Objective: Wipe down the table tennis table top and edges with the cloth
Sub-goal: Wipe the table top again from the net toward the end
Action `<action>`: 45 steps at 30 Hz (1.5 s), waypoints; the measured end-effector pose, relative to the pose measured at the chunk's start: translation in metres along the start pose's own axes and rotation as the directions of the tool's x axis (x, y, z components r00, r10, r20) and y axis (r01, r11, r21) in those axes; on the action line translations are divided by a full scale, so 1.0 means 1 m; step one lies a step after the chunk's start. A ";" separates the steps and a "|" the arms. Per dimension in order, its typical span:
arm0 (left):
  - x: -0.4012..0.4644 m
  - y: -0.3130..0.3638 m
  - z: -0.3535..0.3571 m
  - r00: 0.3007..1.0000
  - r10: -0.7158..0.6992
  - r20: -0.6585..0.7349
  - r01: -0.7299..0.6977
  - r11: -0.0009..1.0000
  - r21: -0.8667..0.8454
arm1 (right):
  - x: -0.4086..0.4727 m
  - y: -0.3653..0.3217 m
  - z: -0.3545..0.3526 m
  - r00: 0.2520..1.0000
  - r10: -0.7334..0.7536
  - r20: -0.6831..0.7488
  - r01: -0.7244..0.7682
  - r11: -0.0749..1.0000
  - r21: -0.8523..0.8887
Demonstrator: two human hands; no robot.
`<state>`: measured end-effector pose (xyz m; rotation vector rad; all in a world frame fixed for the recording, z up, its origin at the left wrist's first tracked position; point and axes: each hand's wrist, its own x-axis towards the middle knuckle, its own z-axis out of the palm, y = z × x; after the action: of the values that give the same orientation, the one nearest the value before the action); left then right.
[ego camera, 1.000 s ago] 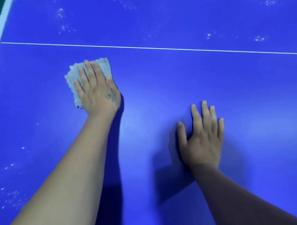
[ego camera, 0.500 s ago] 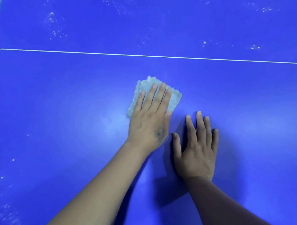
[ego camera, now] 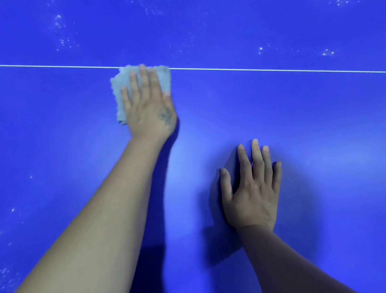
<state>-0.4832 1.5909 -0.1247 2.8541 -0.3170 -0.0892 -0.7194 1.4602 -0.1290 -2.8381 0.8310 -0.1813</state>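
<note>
A person's left hand (ego camera: 148,109) presses a pale grey-blue cloth (ego camera: 124,85) flat against the glossy blue surface (ego camera: 299,120) of a table tennis table, seen from a head-worn camera looking down. The cloth, a nubby, fuzzy-edged square of what looks like microfibre, lies left of centre; its far edge touches and covers a short stretch of the thin white line (ego camera: 279,70) that runs across the whole width of the surface. The grip on that side is apart: four fingers lie straight and close together on top of the cloth, the palm over its near right portion, with a dark mark on the back of the hand near the thumb side. The right hand (ego camera: 252,193) rests palm-down on bare surface, well apart from the cloth, nearer the camera and to the right, its fingers straight and slightly spread, holding nothing. Fine white specks (ego camera: 60,27) dot the smooth surface beyond the line and at the lower left corner.
</note>
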 end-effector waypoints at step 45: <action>-0.168 -0.089 -0.031 0.996 0.067 0.054 -0.071 0.994 0.083 | -0.003 0.000 0.004 0.999 -0.013 -0.033 0.014 1.000 0.008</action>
<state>-0.6261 1.7200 -0.1136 2.9247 -0.4399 -0.1382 -0.7216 1.4621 -0.1332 -2.8410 0.8160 -0.2330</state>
